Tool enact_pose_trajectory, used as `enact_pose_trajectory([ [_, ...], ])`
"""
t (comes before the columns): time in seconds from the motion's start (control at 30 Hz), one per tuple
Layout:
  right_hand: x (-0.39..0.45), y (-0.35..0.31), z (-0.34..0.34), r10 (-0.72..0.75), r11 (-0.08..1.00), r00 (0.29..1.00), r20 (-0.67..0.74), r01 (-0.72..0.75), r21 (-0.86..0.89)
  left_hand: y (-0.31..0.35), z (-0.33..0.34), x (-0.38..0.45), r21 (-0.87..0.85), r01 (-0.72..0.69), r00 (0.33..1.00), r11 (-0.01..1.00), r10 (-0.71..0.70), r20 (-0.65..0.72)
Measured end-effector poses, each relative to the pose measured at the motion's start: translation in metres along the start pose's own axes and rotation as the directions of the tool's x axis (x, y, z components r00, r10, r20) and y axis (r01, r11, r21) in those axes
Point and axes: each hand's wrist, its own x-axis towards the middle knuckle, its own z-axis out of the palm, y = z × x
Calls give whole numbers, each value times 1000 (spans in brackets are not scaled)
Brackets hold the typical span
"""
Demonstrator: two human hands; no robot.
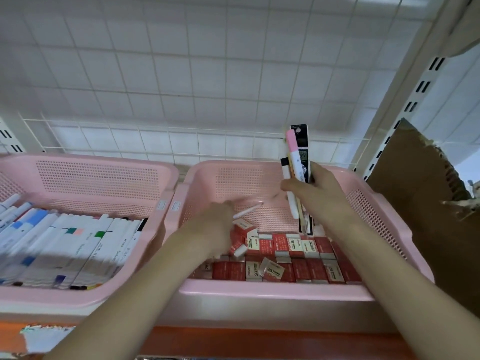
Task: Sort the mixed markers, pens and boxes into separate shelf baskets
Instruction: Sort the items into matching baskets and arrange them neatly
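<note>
Two pink baskets stand side by side on the shelf. The left basket [104, 178] holds several white markers [78, 245] lying in a row. The right basket [376, 211] holds several small red and white boxes [298, 258]. My right hand [319, 196] is raised over the right basket and grips an upright bundle of pens and markers [297, 162], one with a pink cap and one in black packaging. My left hand [215, 229] is down inside the right basket, blurred, holding a light pink pen [249, 210] above the boxes.
A white wire grid [181, 141] backs the shelf, with a grid shelf overhead. A torn brown cardboard sheet [415, 203] leans at the right beside a slotted white upright [415, 92]. An orange shelf edge [259, 341] runs along the front.
</note>
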Motion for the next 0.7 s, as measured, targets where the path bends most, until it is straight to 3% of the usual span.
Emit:
enact_pose_trajectory([
  [0.07, 0, 1, -1, 2, 1000, 1000, -11, -2, 9, 2, -6, 6, 26, -18, 997, 999, 20, -77],
  [0.17, 0, 5, -3, 20, 1000, 1000, 10, -20, 5, 5, -11, 13, 38, 1, 999, 999, 0, -40],
  [0.37, 3, 3, -8, 202, 958, 979, 28, -203, 204, 19, -10, 21, -276, -73, 984, 958, 24, -178],
  [0.5, 2, 7, -13, 176, 983, 969, 174, -181, 14, 18, -9, 22, -203, -21, 993, 979, -2, -114],
  [0.6, 2, 9, -17, 223, 975, 899, 377, -205, -89, 12, -8, 23, -167, -3, 995, 986, -13, -95],
  [0.7, 3, 6, -17, 251, 966, 857, 450, -195, -168, 8, -7, 24, -186, -9, 995, 983, -10, -102],
])
